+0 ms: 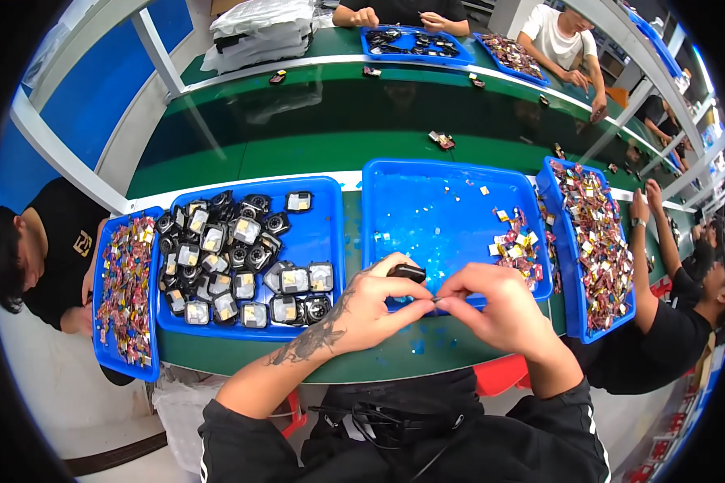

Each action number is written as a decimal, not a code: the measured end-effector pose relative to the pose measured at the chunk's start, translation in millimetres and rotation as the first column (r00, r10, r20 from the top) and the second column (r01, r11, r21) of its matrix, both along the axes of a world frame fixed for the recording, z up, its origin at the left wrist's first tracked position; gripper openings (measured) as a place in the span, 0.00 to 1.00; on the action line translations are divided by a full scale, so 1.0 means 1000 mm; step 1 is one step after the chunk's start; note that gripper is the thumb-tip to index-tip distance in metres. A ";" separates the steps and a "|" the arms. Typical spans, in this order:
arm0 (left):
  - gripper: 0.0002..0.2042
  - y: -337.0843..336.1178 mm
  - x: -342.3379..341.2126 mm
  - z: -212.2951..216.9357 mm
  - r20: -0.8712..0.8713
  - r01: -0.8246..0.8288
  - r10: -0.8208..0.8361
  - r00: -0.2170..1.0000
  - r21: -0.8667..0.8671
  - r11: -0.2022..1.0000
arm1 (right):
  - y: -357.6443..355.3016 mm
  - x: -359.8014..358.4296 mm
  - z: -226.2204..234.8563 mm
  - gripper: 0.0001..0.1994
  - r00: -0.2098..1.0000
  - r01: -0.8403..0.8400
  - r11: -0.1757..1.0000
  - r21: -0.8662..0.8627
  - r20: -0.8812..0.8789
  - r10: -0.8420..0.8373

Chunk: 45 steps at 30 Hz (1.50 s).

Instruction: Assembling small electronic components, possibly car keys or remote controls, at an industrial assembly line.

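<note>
My left hand (381, 299) is closed round a small black watch case (408, 274), whose dark rounded end shows above the fingers. Thumb and fingertips of my right hand (491, 302) are pinched together and meet my left fingertips. What lies between them is too small to make out. Both hands are over the near edge of a blue tray (372, 217), which holds small battery-like parts (517, 245) with white and yellow labels at its right side, plus scattered bluish film scraps (411, 241). To the left, another blue tray (330, 241) holds many black watch cases (246, 233).
Narrow blue trays full of the small labelled parts stand far left (125, 294) and right (596, 249). Beyond runs a green conveyor belt (314, 145) carrying a few small assemblies (441, 141). Metal posts (157, 52) frame the bench. Several people work around it.
</note>
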<state>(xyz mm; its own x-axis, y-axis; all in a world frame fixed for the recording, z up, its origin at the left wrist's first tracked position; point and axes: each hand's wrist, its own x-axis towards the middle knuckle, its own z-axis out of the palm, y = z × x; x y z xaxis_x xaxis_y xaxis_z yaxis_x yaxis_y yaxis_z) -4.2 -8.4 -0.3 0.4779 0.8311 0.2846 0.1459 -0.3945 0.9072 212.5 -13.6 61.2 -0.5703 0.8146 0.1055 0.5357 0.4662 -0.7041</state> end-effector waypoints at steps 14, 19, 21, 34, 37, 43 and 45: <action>0.06 -0.004 0.009 0.003 0.163 -0.008 0.024 0.986 -0.097 0.995 | 0.003 -0.013 -0.038 0.06 0.944 0.152 0.921 -0.358 -0.223 -0.242; 0.05 -0.005 0.011 -0.010 0.264 -0.118 0.219 0.939 -0.352 0.929 | 0.027 -0.012 -0.052 0.08 0.943 0.329 0.915 0.232 -0.027 -0.332; 0.05 -0.002 0.012 -0.011 0.298 -0.128 0.288 0.910 -0.459 0.879 | 0.014 -0.018 -0.044 0.08 0.888 0.282 0.949 -0.142 -0.335 -0.314; 0.11 0.005 -0.007 0.003 0.068 -0.219 0.234 0.970 -0.174 0.960 | 0.010 -0.029 -0.047 0.06 0.917 0.092 0.991 -0.098 -0.380 -0.123; 0.17 0.005 -0.011 0.009 -0.184 -0.144 0.134 0.974 -0.041 0.989 | 0.002 -0.034 -0.050 0.06 0.817 0.029 0.884 -0.466 -0.498 -0.290; 0.19 0.008 -0.004 0.002 0.194 -0.140 0.229 0.954 -0.389 0.911 | 0.004 -0.044 -0.066 0.06 0.477 -0.020 0.811 -0.585 -0.718 -0.507; 0.21 0.010 -0.004 0.002 0.301 -0.126 0.176 0.937 -0.180 0.976 | 0.004 -0.048 -0.064 0.06 0.428 -0.037 0.814 -0.580 -0.745 -0.511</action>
